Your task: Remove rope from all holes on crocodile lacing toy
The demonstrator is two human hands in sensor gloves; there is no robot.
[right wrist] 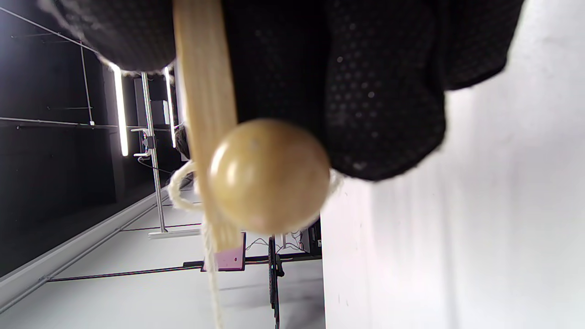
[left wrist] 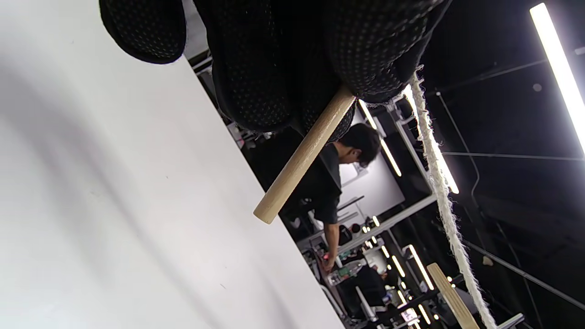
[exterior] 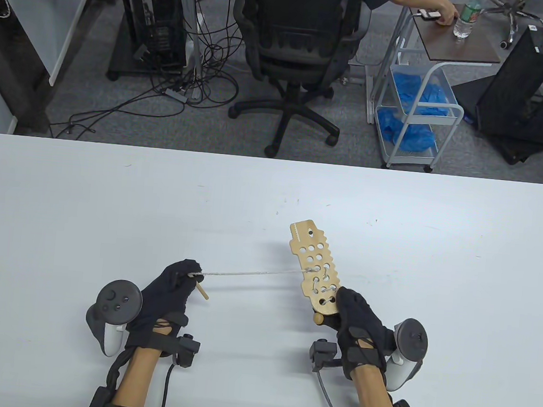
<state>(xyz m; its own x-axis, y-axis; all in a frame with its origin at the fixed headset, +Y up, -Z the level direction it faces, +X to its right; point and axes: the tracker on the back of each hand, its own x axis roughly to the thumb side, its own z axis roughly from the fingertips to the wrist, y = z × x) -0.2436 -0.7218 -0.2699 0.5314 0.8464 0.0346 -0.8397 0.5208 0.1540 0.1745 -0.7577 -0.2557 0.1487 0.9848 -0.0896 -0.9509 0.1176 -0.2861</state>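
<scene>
The crocodile lacing toy (exterior: 316,269) is a flat tan wooden board with notched edges and rows of round holes, held by its near end in the right hand (exterior: 353,322), its far end pointing away. A wooden ball (right wrist: 268,176) sits at the gripped end. The white rope (exterior: 251,273) threads the holes nearest that hand and runs taut to the left hand (exterior: 171,294), which pinches it beside its wooden needle (left wrist: 304,155).

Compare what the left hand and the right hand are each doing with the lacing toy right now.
The left hand pinches the rope at its wooden needle, away from the board; the right hand grips the crocodile board itself by its near end. The left hand pulls the rope taut sideways; the right hand holds the board raised, wooden ball beneath. Both wear black gloves.
</scene>
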